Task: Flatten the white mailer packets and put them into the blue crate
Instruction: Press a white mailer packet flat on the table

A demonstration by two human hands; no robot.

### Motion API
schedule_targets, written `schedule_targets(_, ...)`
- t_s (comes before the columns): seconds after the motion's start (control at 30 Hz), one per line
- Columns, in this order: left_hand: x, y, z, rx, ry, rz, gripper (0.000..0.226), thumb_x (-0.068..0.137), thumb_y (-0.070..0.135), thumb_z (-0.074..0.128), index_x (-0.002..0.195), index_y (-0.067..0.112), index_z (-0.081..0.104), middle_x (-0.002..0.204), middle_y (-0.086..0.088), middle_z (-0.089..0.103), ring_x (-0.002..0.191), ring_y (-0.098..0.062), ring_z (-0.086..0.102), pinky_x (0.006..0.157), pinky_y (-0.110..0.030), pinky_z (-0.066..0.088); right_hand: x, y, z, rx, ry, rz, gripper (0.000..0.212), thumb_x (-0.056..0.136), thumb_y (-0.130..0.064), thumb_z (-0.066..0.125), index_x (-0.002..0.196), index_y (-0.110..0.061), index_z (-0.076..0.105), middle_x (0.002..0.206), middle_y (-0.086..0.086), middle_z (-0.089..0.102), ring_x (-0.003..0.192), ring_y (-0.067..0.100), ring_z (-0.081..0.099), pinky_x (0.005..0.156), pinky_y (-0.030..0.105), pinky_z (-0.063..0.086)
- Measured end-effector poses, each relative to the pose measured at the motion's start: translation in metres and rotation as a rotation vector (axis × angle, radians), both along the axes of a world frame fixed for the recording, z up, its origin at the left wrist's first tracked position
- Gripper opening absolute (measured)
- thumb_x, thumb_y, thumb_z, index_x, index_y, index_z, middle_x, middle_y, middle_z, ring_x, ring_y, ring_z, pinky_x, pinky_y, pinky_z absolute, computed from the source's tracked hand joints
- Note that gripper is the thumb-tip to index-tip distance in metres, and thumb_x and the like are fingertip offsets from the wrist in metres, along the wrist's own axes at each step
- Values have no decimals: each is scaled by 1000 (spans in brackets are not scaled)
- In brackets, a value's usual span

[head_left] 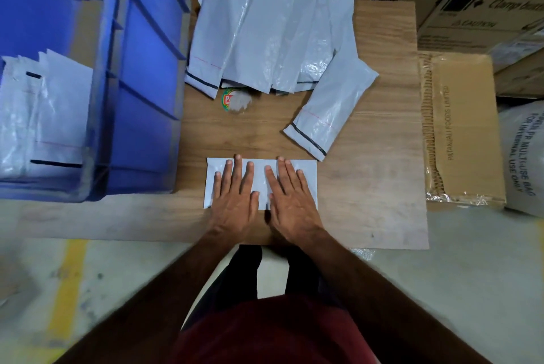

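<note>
Pressing down with both palms, the person flattens one white mailer packet [306,170] lying on the wooden surface [368,187] near its front edge. The left hand [235,195] and right hand [290,198] lie side by side on it, fingers [238,167] straight and spread, gripping nothing. The step in hand looks like the flattening itself. Next, the packet would need picking up by an edge and carrying left into the blue crate [141,75], where flattened packets [59,116] already lie. A pile of unflattened packets [265,39] waits farther back.
</note>
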State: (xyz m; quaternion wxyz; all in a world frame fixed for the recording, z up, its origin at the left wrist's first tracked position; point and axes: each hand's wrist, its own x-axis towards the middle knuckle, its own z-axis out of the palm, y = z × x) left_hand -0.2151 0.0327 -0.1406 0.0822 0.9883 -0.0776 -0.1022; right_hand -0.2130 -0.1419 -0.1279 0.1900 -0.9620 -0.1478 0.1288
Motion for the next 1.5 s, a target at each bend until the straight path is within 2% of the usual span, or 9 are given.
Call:
schedule_targets(0.17,1,12,2,-54,-55,-54,65,103,36,28,160,6,22,168,-17,16,155,-33,15,124,-50,15,-1,10,-1,-21,-11,-39,74,96,-24,46,162,-13,16,170,15,3,158,27,-3,127,47,1)
schedule_targets(0.33,-3,43,0,-38,-31,71,70,101,41,28,161,6,17,167,-23,8,156,-34,8,125,-52,14,3,33,2,-13,-22,55,68,99,-32,30,163,-17,14,170,14,2,158,27,-3,127,48,5)
schedule_targets(0.6,-4,64,-1,6,-26,-134,82,100,59,30,162,8,14,169,-20,4,157,-33,2,126,-50,10,1,38,-3,-41,25,61,63,104,-35,22,164,-19,11,171,10,-4,157,24,-8,127,49,7)
schedule_targets(0.73,-2,73,-5,13,-112,-370,67,107,57,20,160,18,29,168,-14,18,155,-31,18,120,-51,30,-5,24,7,57,51,12,66,104,-37,36,163,-20,13,171,8,-3,157,20,-9,127,47,5)
schedule_targets(0.97,8,71,1,-6,-216,-379,48,110,40,32,153,23,45,162,-11,35,148,-29,38,112,-43,43,-36,12,13,-74,12,-59,82,98,-43,51,164,-17,9,171,11,-1,158,24,-4,127,49,5)
schedule_targets(1.1,5,62,20,-55,-255,-356,50,106,36,41,154,21,42,159,-13,40,137,-28,52,100,-40,53,-30,24,28,-140,-68,-161,75,88,-9,41,161,-14,24,168,15,19,152,31,26,125,48,16)
schedule_targets(1.3,4,65,52,-10,-98,-403,111,77,-6,64,163,21,-1,168,-17,12,92,-39,72,52,-41,59,-14,20,46,-235,-113,-75,72,85,-10,45,157,-10,35,157,17,42,129,29,57,118,48,36)
schedule_targets(1.4,7,65,77,13,-89,-366,120,66,-3,74,162,24,6,167,-17,20,59,-32,67,38,-35,49,-9,12,59,-266,-138,-21,85,76,-9,65,156,-11,37,155,22,42,116,30,66,112,47,44)
schedule_targets(1.5,10,65,91,-16,-62,-357,123,69,10,74,162,31,-3,169,-12,17,44,-26,60,38,-33,46,-7,5,70,-298,-149,38,84,82,-11,50,161,-15,22,160,23,34,112,33,67,106,46,49)
